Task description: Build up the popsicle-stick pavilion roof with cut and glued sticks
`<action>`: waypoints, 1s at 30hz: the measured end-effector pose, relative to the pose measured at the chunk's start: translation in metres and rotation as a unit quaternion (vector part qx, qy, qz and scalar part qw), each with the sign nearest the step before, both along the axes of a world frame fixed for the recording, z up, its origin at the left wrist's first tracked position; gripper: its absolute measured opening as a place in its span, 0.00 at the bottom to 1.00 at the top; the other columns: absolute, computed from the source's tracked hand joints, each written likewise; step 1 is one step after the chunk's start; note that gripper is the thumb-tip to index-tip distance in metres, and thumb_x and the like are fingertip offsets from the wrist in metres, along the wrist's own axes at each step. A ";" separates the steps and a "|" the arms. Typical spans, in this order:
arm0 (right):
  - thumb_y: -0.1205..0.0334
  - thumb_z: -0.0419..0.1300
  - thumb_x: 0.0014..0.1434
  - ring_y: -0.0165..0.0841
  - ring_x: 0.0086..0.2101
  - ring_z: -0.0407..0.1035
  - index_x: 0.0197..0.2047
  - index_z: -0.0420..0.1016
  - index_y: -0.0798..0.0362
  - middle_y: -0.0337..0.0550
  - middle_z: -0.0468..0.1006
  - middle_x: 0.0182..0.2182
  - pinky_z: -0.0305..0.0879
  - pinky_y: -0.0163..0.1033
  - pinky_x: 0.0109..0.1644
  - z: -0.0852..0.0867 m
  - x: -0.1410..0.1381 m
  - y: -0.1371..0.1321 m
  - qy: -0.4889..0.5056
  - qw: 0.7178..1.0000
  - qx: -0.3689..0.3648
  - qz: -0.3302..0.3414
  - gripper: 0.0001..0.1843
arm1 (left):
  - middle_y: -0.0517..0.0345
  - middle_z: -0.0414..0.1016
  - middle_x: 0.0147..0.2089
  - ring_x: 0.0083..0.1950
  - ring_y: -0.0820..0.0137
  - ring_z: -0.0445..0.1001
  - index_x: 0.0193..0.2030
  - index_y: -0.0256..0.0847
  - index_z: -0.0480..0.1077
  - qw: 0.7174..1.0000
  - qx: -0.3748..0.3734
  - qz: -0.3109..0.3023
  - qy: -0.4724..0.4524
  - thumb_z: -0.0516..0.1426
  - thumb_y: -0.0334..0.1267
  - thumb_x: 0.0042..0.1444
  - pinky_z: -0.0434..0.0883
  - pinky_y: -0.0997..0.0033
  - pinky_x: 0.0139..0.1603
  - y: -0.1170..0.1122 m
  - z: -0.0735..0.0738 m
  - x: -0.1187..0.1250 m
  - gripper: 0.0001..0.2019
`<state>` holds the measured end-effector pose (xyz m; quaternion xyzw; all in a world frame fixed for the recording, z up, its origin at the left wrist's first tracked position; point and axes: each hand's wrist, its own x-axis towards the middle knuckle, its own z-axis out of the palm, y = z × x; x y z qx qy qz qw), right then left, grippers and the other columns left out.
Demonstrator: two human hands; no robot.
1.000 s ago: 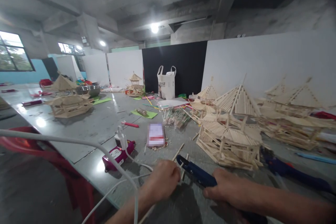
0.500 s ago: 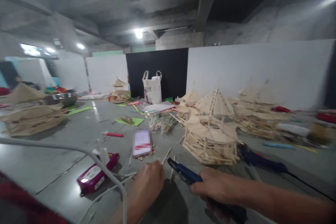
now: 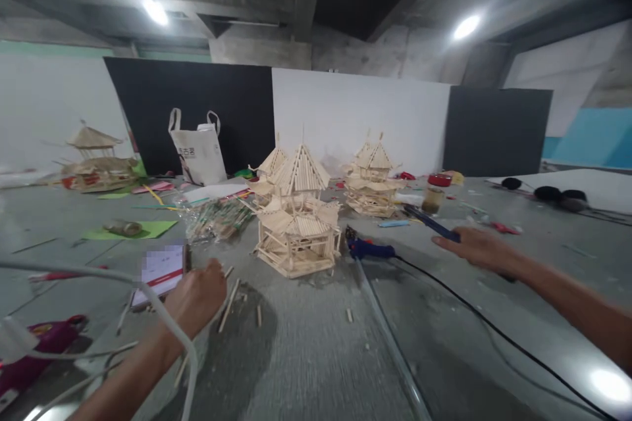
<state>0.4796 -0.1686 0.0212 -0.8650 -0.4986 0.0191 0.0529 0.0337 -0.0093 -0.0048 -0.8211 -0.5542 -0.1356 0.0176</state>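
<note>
My left hand [image 3: 200,296] is closed beside the phone [image 3: 160,270], with the tip of a thin wooden stick [image 3: 228,272] poking out past its fingers. Out to the right, my right hand [image 3: 476,250] grips a dark blue cutter-like tool [image 3: 434,222], its far end near a small jar [image 3: 432,200]. Between the hands stands a pavilion model [image 3: 299,223] built of wooden sticks. A blue glue gun [image 3: 372,249] lies against the model's right side. Cut stick pieces [image 3: 230,306] are scattered beside my left hand.
A black cord trails from the glue gun to the lower right, beside a long clear rod [image 3: 390,335]. A white cable [image 3: 172,332] arches across the left foreground near a purple power strip [image 3: 49,348]. Bagged sticks [image 3: 220,217], a tote bag [image 3: 197,154] and more pavilions [image 3: 372,177] stand behind.
The view has swung right. My right hand has carried the blue tool away from my left hand, out past the glue gun. My left hand stays closed near the phone.
</note>
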 end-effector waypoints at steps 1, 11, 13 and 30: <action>0.46 0.39 0.65 0.40 0.36 0.70 0.37 0.68 0.61 0.55 0.73 0.33 0.61 0.40 0.36 -0.009 0.015 0.007 -0.022 1.000 -0.001 -0.018 0.28 | 0.52 0.68 0.23 0.27 0.62 0.71 0.35 0.35 0.65 1.000 0.011 0.011 0.017 0.41 0.31 0.58 0.59 0.68 0.29 0.002 0.001 0.003 0.13; 0.44 0.45 0.64 0.39 0.44 0.67 0.42 0.70 0.58 0.49 0.72 0.42 0.62 0.49 0.48 -0.071 0.059 0.037 -0.143 0.989 -0.028 -0.021 0.25 | 0.61 0.74 0.35 0.34 0.72 0.71 0.36 0.42 0.69 0.956 -0.091 -0.274 -0.054 0.51 0.33 0.55 0.62 0.73 0.36 -0.078 0.002 0.081 0.07; 0.44 0.47 0.63 0.39 0.46 0.66 0.44 0.70 0.58 0.49 0.72 0.44 0.62 0.51 0.49 -0.071 0.058 0.036 -0.150 0.988 -0.035 -0.022 0.24 | 0.60 0.74 0.36 0.35 0.71 0.71 0.38 0.41 0.69 0.946 -0.106 -0.304 -0.050 0.53 0.35 0.53 0.63 0.73 0.36 -0.084 -0.003 0.101 0.07; 0.48 0.45 0.64 0.44 0.50 0.63 0.50 0.67 0.62 0.58 0.68 0.50 0.58 0.53 0.52 -0.049 0.007 0.050 -0.159 0.985 0.034 0.052 0.26 | 0.58 0.76 0.34 0.36 0.70 0.72 0.35 0.40 0.72 0.933 -0.110 -0.339 -0.048 0.54 0.32 0.48 0.65 0.74 0.36 -0.067 -0.030 0.127 0.08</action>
